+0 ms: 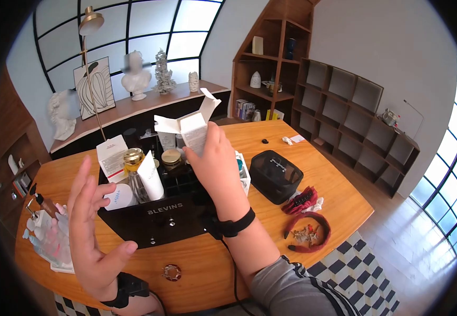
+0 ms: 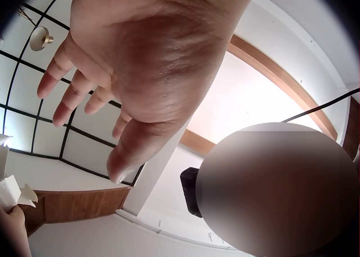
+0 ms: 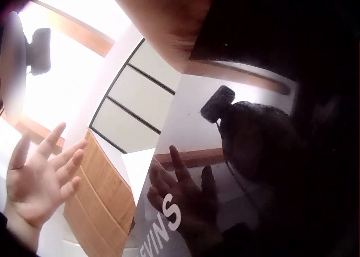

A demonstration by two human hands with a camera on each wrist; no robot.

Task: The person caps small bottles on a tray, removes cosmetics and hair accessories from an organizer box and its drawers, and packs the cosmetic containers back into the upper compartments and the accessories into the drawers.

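Note:
My right hand grips a small white carton with its top flaps spread. The carton is over the back right of a glossy black organizer box lettered BLEVINS. My left hand, palm up with fingers extended, is in the air at the organizer's left front and holds nothing. Inside the organizer stand a white squeeze tube, a gold-capped glass bottle, a round gold-lidded jar and another white carton. The right wrist view shows the organizer's shiny front reflecting a hand.
Right of the organizer lie a black mesh case, a dark red hair scrunchie and a red headband around small hair clips. A bracelet-like ring lies in front. A clear holder with bottles stands at left. Cables hang from both wrists.

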